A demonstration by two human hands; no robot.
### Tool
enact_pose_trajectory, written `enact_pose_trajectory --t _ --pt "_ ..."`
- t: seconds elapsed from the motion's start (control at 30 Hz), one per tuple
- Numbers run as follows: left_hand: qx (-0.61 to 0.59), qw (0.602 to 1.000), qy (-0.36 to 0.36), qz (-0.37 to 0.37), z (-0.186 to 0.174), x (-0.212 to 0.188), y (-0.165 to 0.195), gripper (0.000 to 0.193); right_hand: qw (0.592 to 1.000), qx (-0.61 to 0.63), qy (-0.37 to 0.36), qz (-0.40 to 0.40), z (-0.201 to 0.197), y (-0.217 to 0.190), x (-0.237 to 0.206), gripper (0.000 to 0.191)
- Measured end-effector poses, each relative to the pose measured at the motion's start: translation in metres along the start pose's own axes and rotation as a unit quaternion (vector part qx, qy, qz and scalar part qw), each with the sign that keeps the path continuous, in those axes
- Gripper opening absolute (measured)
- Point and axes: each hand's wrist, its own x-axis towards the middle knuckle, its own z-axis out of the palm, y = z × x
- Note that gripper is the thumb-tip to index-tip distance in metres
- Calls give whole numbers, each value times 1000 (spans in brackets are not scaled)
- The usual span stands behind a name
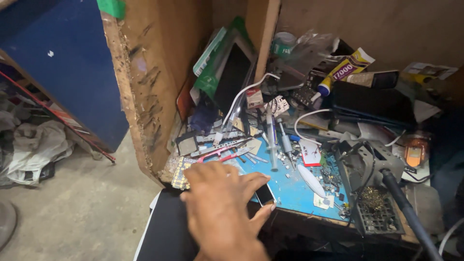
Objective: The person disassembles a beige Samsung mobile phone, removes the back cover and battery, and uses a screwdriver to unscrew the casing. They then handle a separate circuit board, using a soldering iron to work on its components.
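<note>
We see one hand (223, 205), lower centre of frame, fingers spread flat, palm down; which hand it is we cannot tell. It covers a dark phone (265, 194) at the near edge of the blue mat (290, 186). Red-handled tweezers (223, 154) lie just above the fingertips. Syringe (273, 142) centre frame, soldering stand (369, 174) lower right, glue tube (344, 67) upper right.

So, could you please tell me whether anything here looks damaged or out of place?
The wooden partition's edge is chipped and crumbling. Syringes and tweezers lie scattered across the blue mat.
</note>
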Motion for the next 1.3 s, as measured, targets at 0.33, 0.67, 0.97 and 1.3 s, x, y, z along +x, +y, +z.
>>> enact_pose_trajectory --t 0.33,0.67,0.97,1.3 --pt "-98 995 20 3 -3 1 1 62 994 -101 -22 18 39 -22 24 36" --pt "-126 991 39 24 -1 5 2 51 944 150 293 14 -9 -20 9 22" --pt "-137 989 51 7 -17 8 27 48 889 232 334 212 -93 34 -57 23" --pt "-130 981 138 -44 -26 -1 32 47 906 282 240 208 -77 70 -71 25"
